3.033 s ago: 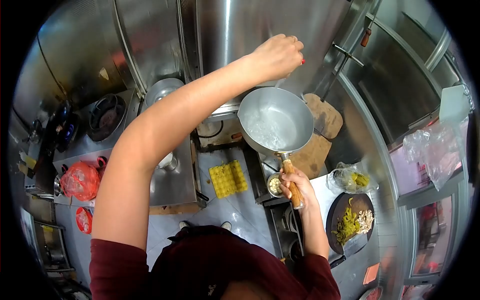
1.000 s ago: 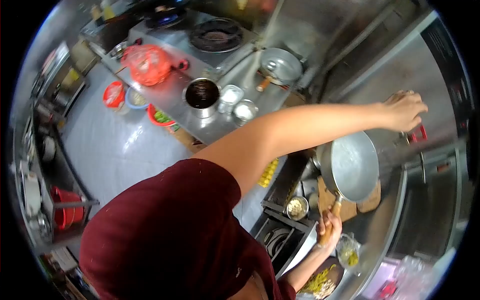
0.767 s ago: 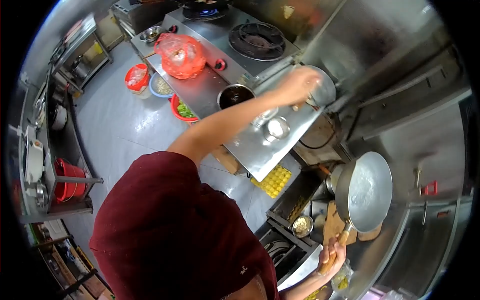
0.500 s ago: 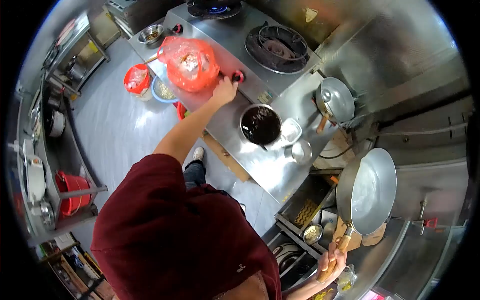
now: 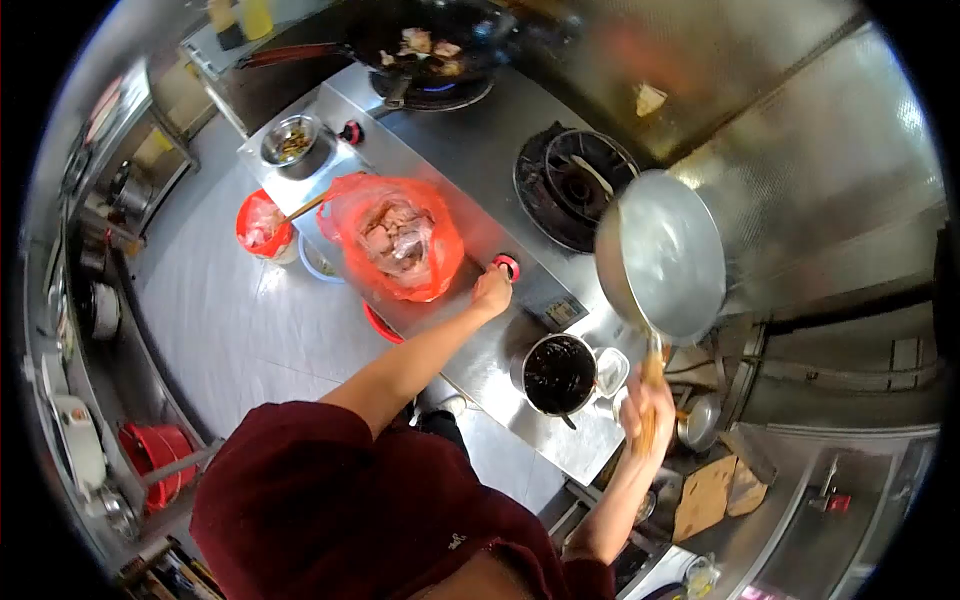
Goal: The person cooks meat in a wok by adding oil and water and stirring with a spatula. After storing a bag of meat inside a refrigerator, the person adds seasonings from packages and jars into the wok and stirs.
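My left hand (image 5: 491,291) is closed on the red-and-black stove knob (image 5: 507,266) at the counter's front. My right hand (image 5: 648,418) grips the wooden handle of a metal pan (image 5: 672,262), raised beside the nearer burner (image 5: 576,190). Its inside looks bare. Left of the knob rests a red plastic bag (image 5: 440,262) with pale chunks, perhaps meat, inside. A pot of dark liquid (image 5: 558,375) stands on the counter below my hands, with a white container (image 5: 611,370) next to it.
A wok (image 5: 370,40) with browned pieces sits over a blue flame at the far burner. A metal bowl (image 5: 290,141) stands at the counter's left end. On the floor is a red bucket (image 5: 262,225). Another pan (image 5: 698,420) lies right of my right hand.
My right hand has brought the pan up and left from the lower right towards the nearer burner. My left hand stays at the knob. The view has shifted, showing more of the wok.
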Action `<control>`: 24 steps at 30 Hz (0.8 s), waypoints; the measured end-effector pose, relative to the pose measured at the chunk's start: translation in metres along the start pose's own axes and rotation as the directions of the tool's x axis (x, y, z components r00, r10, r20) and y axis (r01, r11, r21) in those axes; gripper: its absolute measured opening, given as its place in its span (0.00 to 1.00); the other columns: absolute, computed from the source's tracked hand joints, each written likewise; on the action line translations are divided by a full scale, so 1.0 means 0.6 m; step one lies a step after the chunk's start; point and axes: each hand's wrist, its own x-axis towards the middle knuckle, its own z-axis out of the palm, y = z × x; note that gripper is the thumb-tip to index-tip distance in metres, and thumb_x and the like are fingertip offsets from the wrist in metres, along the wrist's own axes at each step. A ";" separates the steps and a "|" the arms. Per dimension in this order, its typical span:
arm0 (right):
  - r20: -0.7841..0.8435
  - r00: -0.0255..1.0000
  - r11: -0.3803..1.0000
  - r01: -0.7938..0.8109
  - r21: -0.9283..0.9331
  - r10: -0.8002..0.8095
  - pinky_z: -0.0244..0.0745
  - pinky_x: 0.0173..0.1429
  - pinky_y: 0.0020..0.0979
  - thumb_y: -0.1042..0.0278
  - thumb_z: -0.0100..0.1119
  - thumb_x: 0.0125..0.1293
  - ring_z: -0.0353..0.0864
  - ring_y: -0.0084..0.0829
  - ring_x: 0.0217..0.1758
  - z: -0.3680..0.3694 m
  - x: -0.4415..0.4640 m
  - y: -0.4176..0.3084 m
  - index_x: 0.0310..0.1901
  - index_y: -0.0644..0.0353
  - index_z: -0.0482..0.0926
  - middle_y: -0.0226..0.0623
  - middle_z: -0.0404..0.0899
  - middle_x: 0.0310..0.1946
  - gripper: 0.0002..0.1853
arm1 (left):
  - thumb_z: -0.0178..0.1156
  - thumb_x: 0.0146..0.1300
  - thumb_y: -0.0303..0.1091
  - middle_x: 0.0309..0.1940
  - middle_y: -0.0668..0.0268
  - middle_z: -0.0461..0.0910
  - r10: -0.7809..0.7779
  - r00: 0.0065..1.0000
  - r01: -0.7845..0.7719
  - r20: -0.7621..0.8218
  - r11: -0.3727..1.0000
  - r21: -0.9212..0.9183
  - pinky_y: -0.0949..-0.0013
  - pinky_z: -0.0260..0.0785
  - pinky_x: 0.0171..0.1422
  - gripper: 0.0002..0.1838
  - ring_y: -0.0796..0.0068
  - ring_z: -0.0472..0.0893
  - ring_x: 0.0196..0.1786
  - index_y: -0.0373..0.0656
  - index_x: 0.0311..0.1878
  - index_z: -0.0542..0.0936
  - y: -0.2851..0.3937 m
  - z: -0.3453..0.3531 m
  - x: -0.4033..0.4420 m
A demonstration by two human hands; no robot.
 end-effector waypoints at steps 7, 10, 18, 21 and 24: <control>0.110 0.984 0.986 -0.127 -0.107 0.139 0.56 0.09 0.22 0.75 0.51 0.54 0.59 0.23 0.08 -0.002 0.232 0.001 0.42 0.67 0.65 0.31 0.62 0.16 0.13 | 0.31 0.68 0.52 0.19 0.68 0.67 -0.239 0.904 0.417 0.355 0.682 -0.601 0.72 0.70 0.21 0.27 0.77 0.70 0.18 0.38 0.31 0.69 0.023 -0.011 -0.005; 0.094 0.985 0.970 -0.123 -0.208 0.145 0.54 0.08 0.20 0.73 0.50 0.55 0.58 0.21 0.08 -0.008 0.299 0.010 0.41 0.67 0.66 0.29 0.61 0.16 0.12 | 0.30 0.67 0.53 0.20 0.68 0.69 -0.228 0.902 0.413 0.366 0.702 -0.580 0.72 0.70 0.22 0.26 0.77 0.70 0.18 0.39 0.34 0.69 0.015 -0.007 -0.003; 0.166 0.958 0.958 -0.200 -0.206 0.235 0.57 0.10 0.21 0.71 0.52 0.56 0.60 0.21 0.09 -0.036 0.374 0.026 0.39 0.64 0.68 0.29 0.62 0.16 0.10 | 0.40 0.66 0.41 0.32 0.53 0.76 0.409 0.911 -0.336 -0.052 0.810 0.481 0.65 0.74 0.32 0.17 0.62 0.78 0.40 0.36 0.37 0.72 -0.001 -0.025 -0.015; 0.081 0.966 0.939 -0.214 -0.271 0.244 0.57 0.12 0.20 0.63 0.52 0.60 0.62 0.23 0.10 -0.028 0.369 0.025 0.41 0.65 0.67 0.29 0.63 0.16 0.14 | 0.43 0.64 0.40 0.34 0.54 0.75 0.487 0.873 -0.388 0.031 0.656 0.648 0.65 0.74 0.32 0.15 0.61 0.78 0.37 0.37 0.35 0.72 0.015 -0.036 -0.015; -0.033 0.979 0.845 -0.191 -0.500 0.202 0.64 0.14 0.25 0.42 0.44 0.62 0.72 0.29 0.15 -0.007 0.344 0.003 0.50 0.68 0.63 0.41 0.75 0.26 0.31 | 0.42 0.66 0.45 0.30 0.61 0.75 0.297 0.952 -0.249 -0.076 0.894 0.372 0.69 0.75 0.32 0.18 0.72 0.76 0.29 0.37 0.35 0.71 0.009 -0.029 -0.007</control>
